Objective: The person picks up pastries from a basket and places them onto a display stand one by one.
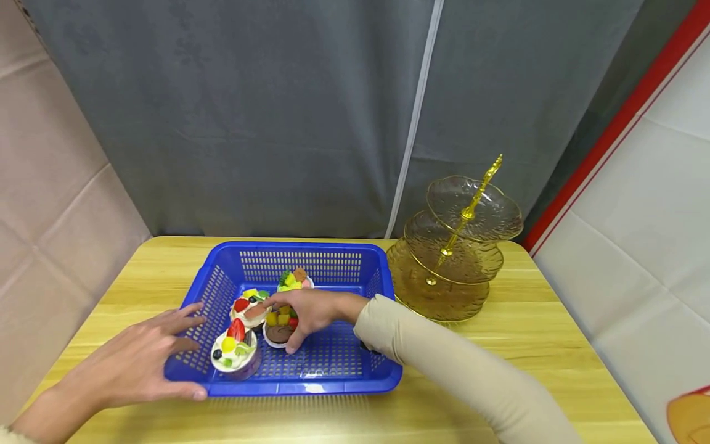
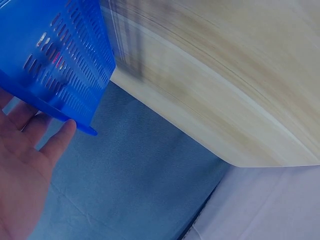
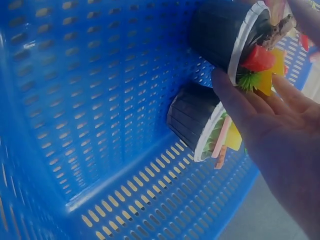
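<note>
My right hand [image 1: 316, 309] reaches down into the blue basket [image 1: 288, 388], its fingers and thumb round a chocolate dessert cup [image 1: 279, 333]. This dark cup [image 3: 215, 32] has a white rim and fruit pieces on top. A cream dessert cup [image 1: 242, 313] lies partly under the index finger. Nearer the front stands a cream cup [image 1: 226, 353] with a strawberry slice, and at the back another dessert cup [image 1: 294, 282] with green and yellow pieces. My left hand [image 1: 141, 357] is spread at the basket's left rim, its thumb touching the rim [image 2: 62, 116] or very close.
A three-tier glass stand [image 1: 449, 271] with gold edges and a gold post [image 1: 478, 196] stands on the wooden table [image 1: 532, 333], right of the basket. A grey curtain [image 1: 266, 123] hangs behind; pale panels flank both sides.
</note>
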Demonstrator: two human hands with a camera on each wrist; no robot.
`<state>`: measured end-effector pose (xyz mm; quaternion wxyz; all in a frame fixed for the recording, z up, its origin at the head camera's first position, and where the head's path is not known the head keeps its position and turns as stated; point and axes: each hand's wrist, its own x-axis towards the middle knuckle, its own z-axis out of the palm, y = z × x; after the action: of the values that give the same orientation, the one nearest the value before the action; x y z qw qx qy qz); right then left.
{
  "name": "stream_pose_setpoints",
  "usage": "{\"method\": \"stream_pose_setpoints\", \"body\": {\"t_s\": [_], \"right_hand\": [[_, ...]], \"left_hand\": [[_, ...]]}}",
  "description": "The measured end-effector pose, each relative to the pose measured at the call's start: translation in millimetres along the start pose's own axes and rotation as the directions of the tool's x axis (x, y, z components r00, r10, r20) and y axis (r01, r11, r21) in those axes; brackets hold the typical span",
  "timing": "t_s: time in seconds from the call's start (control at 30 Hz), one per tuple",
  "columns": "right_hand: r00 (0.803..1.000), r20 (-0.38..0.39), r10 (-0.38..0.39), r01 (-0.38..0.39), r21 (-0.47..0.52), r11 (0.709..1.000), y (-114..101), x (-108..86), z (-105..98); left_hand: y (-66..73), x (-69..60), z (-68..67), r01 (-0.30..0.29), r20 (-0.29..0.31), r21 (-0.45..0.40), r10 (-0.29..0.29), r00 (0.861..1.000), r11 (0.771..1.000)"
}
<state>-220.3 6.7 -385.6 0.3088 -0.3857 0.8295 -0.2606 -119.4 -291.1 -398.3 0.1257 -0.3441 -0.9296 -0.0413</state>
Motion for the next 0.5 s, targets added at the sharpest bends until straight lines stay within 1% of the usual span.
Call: {"method": "stream_pose_setpoints", "body": {"t_s": [0.07, 0.2, 0.43, 0.5], "right_hand": [[1.0, -0.004, 0.013, -0.013, -0.02, 1.0, 0.4, -0.1, 0.7], [1.0, -0.015, 0.02, -0.021, -0.059, 0.998, 1.5, 0.1, 3.0], [0.997, -0.076, -0.027, 0.014, -0.169, 0.985, 3.6, 3.7, 7.9], [0.995, -0.09, -0.029, 0.013, -0.18, 0.984, 4.2, 4.8, 9.0]], "left_hand": [[-0.4, 0.1, -0.4, -0.003, 0.005, -0.001, 0.003, 1.0, 1.0], [-1.4, -0.1, 0.5, -0.017, -0.008, -0.003, 0.017, 1.0, 1.0], [-1.8, -0.7, 1.6, -0.036, -0.036, -0.003, 0.036, 0.999, 0.999], [-2.0, -0.8, 1.7, -0.036, -0.04, -0.002, 0.036, 0.999, 0.999]]}}
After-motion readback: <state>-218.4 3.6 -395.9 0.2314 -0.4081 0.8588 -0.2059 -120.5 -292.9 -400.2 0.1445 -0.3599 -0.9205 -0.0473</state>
